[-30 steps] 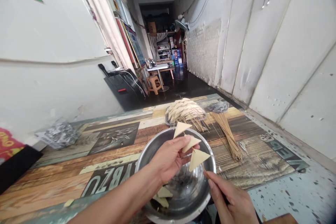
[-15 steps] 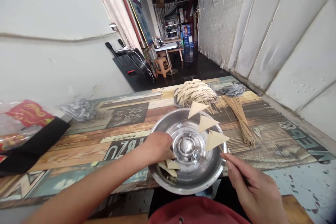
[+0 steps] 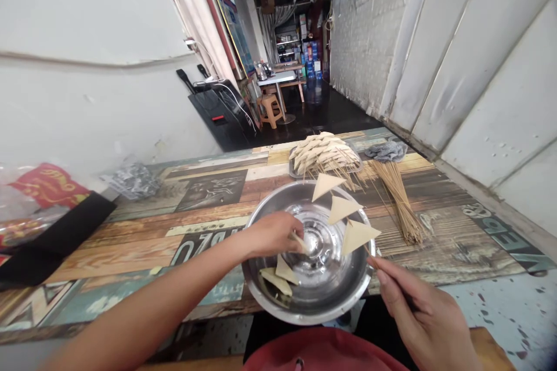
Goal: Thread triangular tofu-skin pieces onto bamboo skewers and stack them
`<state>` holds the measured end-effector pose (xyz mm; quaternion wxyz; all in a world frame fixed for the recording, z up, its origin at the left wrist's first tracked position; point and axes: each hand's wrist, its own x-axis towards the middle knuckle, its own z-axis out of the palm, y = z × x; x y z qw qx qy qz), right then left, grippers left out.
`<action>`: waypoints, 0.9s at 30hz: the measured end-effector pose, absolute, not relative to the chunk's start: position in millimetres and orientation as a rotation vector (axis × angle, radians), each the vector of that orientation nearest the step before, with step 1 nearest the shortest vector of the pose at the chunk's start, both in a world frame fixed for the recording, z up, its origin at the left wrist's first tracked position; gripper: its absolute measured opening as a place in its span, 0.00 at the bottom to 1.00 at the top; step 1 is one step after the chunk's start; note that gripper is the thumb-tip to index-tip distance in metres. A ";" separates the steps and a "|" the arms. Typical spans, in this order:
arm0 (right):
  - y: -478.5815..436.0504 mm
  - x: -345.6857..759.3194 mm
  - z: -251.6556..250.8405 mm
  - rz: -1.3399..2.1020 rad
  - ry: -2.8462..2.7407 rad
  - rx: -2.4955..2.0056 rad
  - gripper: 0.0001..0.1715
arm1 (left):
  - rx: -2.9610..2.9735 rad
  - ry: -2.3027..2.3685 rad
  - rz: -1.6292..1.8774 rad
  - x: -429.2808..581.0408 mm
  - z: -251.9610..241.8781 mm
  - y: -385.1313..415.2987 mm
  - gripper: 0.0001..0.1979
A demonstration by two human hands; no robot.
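Observation:
My right hand [image 3: 424, 307] is closed around the lower end of a thin wooden skewer [image 3: 368, 251]. Three pale triangular slices [image 3: 360, 236], like tofu sheet, are threaded along it, spaced apart over the right side of a steel basin [image 3: 261, 301]. Inside the basin, my left hand [image 3: 276, 234] pinches another tofu triangle [image 3: 298, 242], seen nearly edge-on and partly hidden by the fingers. A few loose tofu triangles [image 3: 286, 270] lie against the basin's near left wall, below the left wrist.
Behind the basin stands a tray [image 3: 296, 173] heaped with skewered triangles [image 3: 324, 152]. To its right lies a bundle of bare skewers [image 3: 400, 203] with a grey cloth or bag [image 3: 386, 151] at its far end. Plastic packages [image 3: 47, 188] sit at the table's left.
My left hand has risen from the loose triangles towards the basin's middle, bringing one triangle in its fingers. The right hand and its skewer have hardly moved.

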<state>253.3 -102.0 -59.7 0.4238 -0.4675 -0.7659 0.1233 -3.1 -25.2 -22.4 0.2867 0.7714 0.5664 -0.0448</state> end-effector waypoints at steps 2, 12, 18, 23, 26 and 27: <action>-100.7 254.5 -62.5 0.345 -1.912 -1.152 0.12 | 2.090 1.592 0.112 -2.2 -18.8 -23.2 0.10; -98.7 255.7 -70.0 0.393 -1.897 -1.152 0.12 | 1.257 1.347 0.735 7.2 -25.0 -11.1 0.15; -100.8 252.8 -68.3 0.432 -1.806 -1.189 0.13 | 1.192 1.304 0.742 1.3 -27.3 -14.1 0.16; -101.6 257.8 -68.3 0.518 -1.806 -1.303 0.16 | 1.688 1.294 0.374 -11.2 -27.3 -22.7 0.12; -91.6 263.5 -57.3 0.497 -1.804 -1.374 0.16 | 1.867 1.444 0.377 -19.8 -26.8 -23.3 0.20; -84.8 265.2 -52.0 0.476 -1.796 -1.387 0.16 | 1.887 1.463 0.370 -22.3 -26.7 -23.3 0.20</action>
